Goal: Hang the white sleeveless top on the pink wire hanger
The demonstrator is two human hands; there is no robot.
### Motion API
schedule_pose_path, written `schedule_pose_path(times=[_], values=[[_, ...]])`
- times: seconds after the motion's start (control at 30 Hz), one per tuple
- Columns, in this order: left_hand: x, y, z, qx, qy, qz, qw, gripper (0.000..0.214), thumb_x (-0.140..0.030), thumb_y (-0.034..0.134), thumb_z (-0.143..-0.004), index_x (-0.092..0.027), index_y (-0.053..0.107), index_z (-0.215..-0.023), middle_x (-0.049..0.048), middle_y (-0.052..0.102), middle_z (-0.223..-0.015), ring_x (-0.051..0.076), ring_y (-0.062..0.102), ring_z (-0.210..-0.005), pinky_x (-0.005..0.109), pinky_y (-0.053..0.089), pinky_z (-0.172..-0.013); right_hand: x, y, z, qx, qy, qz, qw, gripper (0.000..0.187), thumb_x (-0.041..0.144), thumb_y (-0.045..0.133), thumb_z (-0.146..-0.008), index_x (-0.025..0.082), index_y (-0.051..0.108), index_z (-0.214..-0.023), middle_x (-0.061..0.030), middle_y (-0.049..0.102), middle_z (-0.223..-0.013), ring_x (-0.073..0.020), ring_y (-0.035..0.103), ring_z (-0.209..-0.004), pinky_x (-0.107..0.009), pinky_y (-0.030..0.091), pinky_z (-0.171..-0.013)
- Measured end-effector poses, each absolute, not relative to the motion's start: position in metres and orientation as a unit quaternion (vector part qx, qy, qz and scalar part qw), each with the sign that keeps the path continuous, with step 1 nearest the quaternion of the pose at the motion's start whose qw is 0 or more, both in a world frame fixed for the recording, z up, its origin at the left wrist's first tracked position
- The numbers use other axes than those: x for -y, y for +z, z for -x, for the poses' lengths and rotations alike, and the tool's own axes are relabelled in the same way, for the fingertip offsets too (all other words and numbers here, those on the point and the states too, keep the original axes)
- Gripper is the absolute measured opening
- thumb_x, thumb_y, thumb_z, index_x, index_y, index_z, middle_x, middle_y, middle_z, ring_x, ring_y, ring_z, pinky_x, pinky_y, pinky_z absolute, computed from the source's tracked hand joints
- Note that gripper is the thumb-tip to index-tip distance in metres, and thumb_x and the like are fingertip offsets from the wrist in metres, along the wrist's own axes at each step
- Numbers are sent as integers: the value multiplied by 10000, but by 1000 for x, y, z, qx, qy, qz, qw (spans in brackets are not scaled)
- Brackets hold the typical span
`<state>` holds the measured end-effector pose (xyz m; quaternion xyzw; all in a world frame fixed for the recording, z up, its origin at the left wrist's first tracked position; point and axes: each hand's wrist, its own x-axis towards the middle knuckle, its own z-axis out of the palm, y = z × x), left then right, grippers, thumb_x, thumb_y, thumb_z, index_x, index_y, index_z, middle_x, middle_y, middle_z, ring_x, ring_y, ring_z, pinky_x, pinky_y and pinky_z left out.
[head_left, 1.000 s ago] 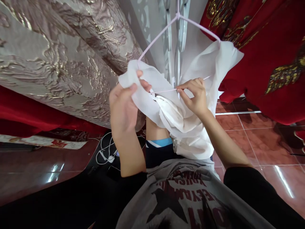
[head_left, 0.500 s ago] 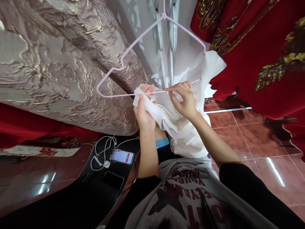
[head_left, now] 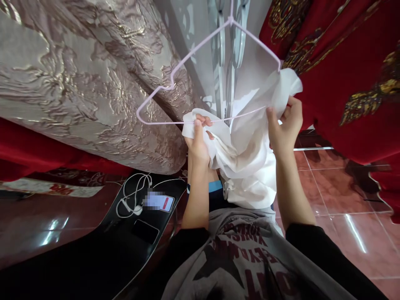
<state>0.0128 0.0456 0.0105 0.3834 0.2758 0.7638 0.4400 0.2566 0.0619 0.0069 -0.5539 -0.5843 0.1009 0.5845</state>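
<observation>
Hanger hangs neck-up, bar running left-right, bearing white cloth.

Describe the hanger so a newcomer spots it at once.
Between the grey embossed curtain and the red gold-patterned cloth hangs white fabric. The hanger carrying it is a thin pale lilac wire triangle, the only bare outline among all that cloth.

Grey shirt: dark red lettering, upside down, unreadable. Phone screen blurred. Nothing legible.
</observation>
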Motion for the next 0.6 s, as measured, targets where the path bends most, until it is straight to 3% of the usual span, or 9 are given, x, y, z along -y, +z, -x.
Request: schedule_pose_path(times=[0.07, 0.17, 0.3, 0.37, 0.43, 0.53, 0.6], values=[[-47, 11, -13, -278, 761, -385, 442, 455, -637, 774, -901, -215, 602, -902, 20, 580, -800, 127, 606, -702, 187, 371, -452, -60, 18, -252, 585, 88, 567, 573, 499, 645, 636, -942, 205, 585, -1173, -87, 678, -1031, -263, 707, -1008, -532, 605, -948], [-46, 13, -12, -264, 762, -375, 457, 412, -576, 787, -918, -210, 601, -879, 8, 580, -773, 102, 567, -612, 185, 365, -439, -57, 50, -243, 580, 130, 553, 584, 315, 519, 693, -933, 217, 608, -910, -54, 638, -831, -220, 682, -842, -460, 618, -841], [-45, 17, -10, -278, 758, -353, 473, 351, -492, 750, -976, -206, 594, -847, -4, 574, -739, 80, 495, -519, 191, 349, -417, -70, 104, -262, 550, 284, 426, 659, 27, 231, 676, -861, 216, 687, -881, -82, 658, -863, -181, 646, -750, -431, 623, -847], [-44, 19, -9, -283, 757, -343, 478, 331, -462, 739, -991, -203, 594, -844, -9, 571, -734, 74, 476, -493, 195, 343, -410, -82, 118, -293, 523, 318, 381, 693, 99, 159, 643, -794, 239, 684, -836, -89, 679, -985, -178, 664, -818, -414, 629, -926], [-45, 20, -8, -277, 757, -344, 482, 324, -459, 744, -987, -203, 602, -848, -11, 575, -738, 71, 468, -478, 199, 332, -402, -92, 115, -329, 502, 374, 421, 657, 142, 194, 573, -863, 287, 674, -900, -70, 690, -1126, -203, 696, -1088, -372, 606, -1048], [-46, 20, -8, -273, 751, -350, 489, 318, -465, 746, -982, -202, 620, -855, -9, 588, -739, 64, 436, -445, 208, 298, -378, -93, 87, -364, 451, 300, 445, 713, 68, 314, 527, -896, 277, 579, -872, -109, 662, -1119, -267, 700, -1081, -445, 622, -870], [-47, 18, -9, -274, 746, -345, 500, 300, -440, 738, -992, -196, 625, -859, -4, 599, -753, 59, 426, -429, 213, 298, -373, -84, 63, -360, 461, 241, 456, 722, 252, 468, 486, -961, 256, 539, -837, -142, 639, -1056, -294, 701, -1000, -465, 597, -733]])
